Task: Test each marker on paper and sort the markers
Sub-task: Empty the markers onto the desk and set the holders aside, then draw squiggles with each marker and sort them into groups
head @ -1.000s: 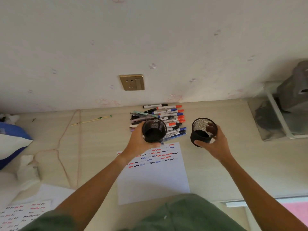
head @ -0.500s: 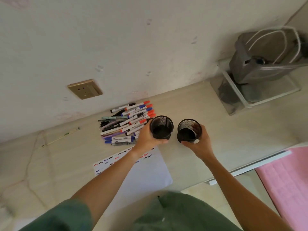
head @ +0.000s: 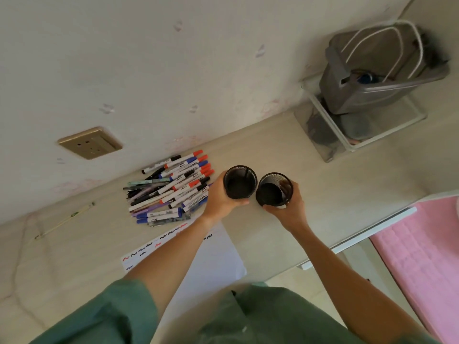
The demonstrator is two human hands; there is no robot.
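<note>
A pile of several markers [head: 173, 187] with red, blue and black caps lies on the desk by the wall. In front of it lies a white paper sheet [head: 218, 254] with short red, blue and black scribbles along its far edge; my left forearm covers part of it. My left hand [head: 218, 197] grips a black mesh pen cup [head: 239, 181] just right of the pile. My right hand [head: 288, 207] holds a second black mesh cup [head: 272, 189], fingers over its rim. Both cups look empty and stand side by side, almost touching.
A clear rack [head: 357, 125] with a grey container [head: 377, 70] on it stands at the back right against the wall. A gold wall socket [head: 90, 142] is above the pile. A thin stick [head: 67, 219] lies at the left. Pink fabric [head: 422, 256] lies beyond the desk's right edge.
Both hands have carried the cups rightwards off the marker pile and brought them close together. My head has turned right, so the rack is now in fuller view.
</note>
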